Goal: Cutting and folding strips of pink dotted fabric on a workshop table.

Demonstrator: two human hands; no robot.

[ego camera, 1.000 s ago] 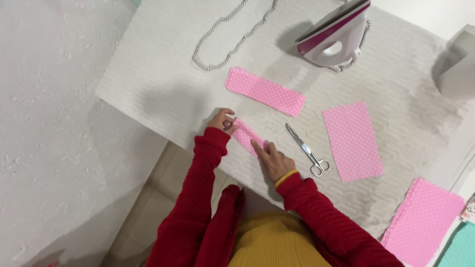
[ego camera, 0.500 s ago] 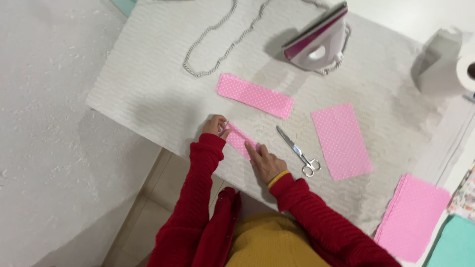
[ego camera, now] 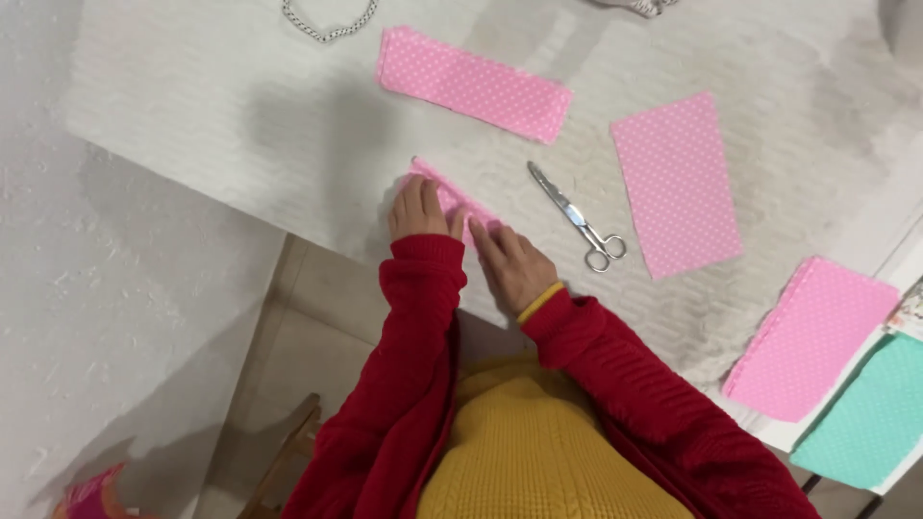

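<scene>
Pink dotted fabric strip [ego camera: 452, 200] lies near the bench [ego camera: 240, 106] edge at centre frame, folded narrow and mostly covered. Left hand [ego camera: 418, 210] presses flat on its upper end, fingers together and extended, gripping nothing; right hand [ego camera: 514, 269] lies flat on the lower end likewise. Pressing the fold well probably means keeping both palms flat with edges aligned. Scissors [ego camera: 577, 217] lie just right; two pink pieces [ego camera: 473, 84] [ego camera: 677, 183] sit further up and right.

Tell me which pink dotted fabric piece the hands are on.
The small folded strip at the table's near edge, under both hands; the other pink pieces lie flat and untouched farther away.
</scene>
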